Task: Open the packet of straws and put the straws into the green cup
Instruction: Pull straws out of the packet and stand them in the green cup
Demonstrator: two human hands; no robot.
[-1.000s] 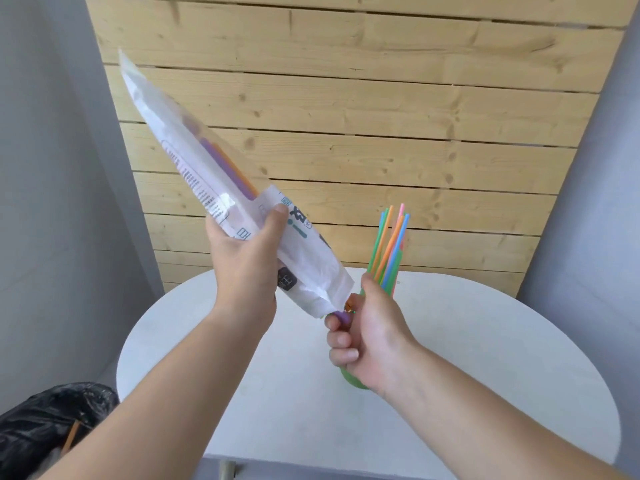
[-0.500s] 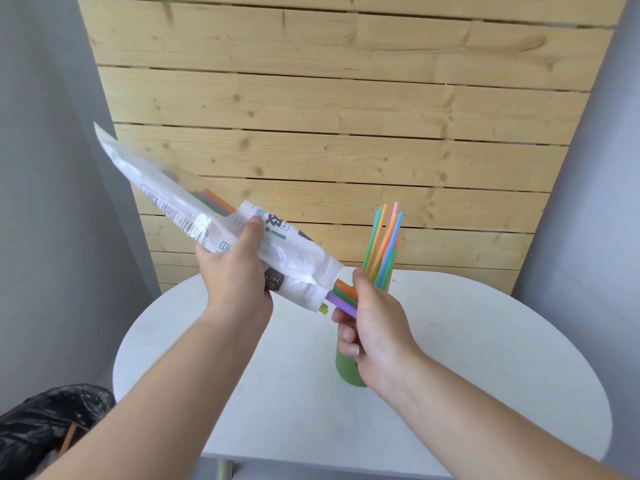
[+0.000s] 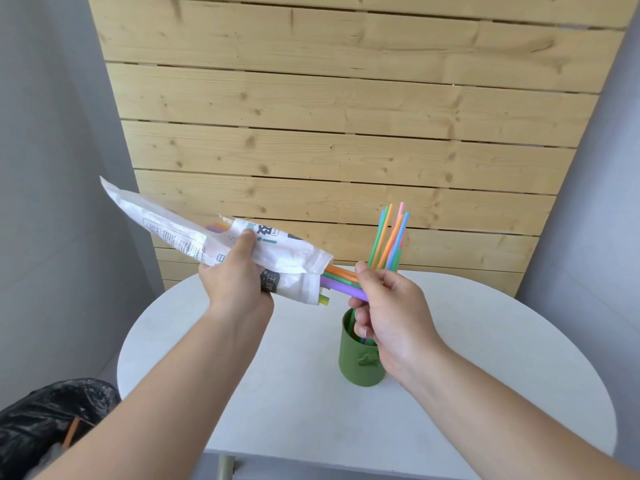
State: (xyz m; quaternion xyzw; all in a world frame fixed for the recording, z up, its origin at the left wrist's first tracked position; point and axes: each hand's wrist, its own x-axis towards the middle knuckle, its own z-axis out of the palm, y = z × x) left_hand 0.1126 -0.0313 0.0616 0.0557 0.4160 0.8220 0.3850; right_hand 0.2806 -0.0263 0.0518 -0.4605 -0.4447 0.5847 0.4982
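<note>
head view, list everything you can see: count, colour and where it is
round white table: one, white, centre
green plastic cup: one, green, on the table, partly behind the right hand
straws standing in the cup: several, green, orange, blue, pink
white plastic straw packet: one, white with print, held tilted above the table
straws sticking out of the packet: a few, purple, orange, green, yellow, at its open end
black rubbish bag: one, black, bottom left
wooden plank wall: one, pale wood, behind
left hand: grips the packet
right hand: grips the protruding straws
</note>
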